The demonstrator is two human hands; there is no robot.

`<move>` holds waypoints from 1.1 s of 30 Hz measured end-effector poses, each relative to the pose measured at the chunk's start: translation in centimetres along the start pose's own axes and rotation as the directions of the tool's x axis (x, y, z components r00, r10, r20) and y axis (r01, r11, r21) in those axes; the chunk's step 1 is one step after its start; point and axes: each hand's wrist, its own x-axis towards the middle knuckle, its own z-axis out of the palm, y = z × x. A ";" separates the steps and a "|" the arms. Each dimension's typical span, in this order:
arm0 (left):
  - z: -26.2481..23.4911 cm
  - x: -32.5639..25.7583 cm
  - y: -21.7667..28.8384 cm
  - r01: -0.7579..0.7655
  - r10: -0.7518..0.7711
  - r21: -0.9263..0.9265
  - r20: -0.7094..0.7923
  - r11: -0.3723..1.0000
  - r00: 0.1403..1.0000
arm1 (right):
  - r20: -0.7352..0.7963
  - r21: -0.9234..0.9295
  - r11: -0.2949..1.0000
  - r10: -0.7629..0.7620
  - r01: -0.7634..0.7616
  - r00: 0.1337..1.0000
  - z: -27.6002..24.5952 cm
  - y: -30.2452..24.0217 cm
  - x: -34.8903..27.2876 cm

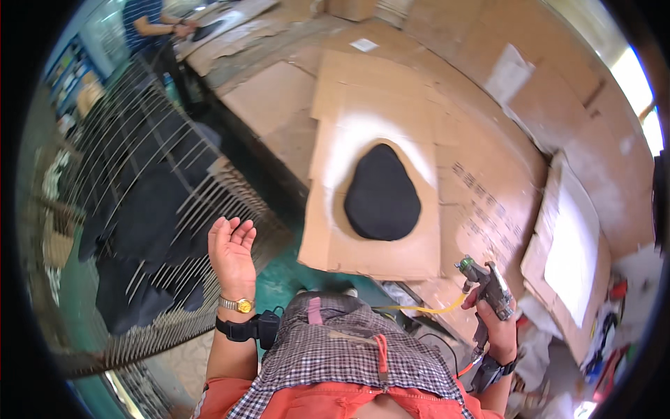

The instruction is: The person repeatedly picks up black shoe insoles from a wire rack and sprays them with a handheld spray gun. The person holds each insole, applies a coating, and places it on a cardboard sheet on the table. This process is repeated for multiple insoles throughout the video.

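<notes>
My left hand (232, 246) is raised, palm open, fingers apart, holding nothing; it hovers beside a metal rack of spikes (174, 209). A gold watch and a black strap sit on that wrist. My right hand (497, 327) grips a metal spray gun (488, 288) with a yellow hose (426, 307) running off its body. The gun's nozzle points up and left toward a black pear-shaped piece (382, 194), which lies on a sheet of cardboard (377, 133) with a whitish spray halo around it.
Black pieces (150, 209) hang on the spiked rack at left. Another person (150, 24) stands at a bench at the top left. Cardboard sheets cover the bench and wall, with a white-sprayed board (569, 251) at right. Scraps and cables lie at lower right.
</notes>
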 end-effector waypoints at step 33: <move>2.8 2.6 -20.5 0.226 -0.476 0.679 0.206 0.699 0.855 | -0.107 0.087 0.992 0.103 -0.093 0.989 -0.7 0.1 -6.3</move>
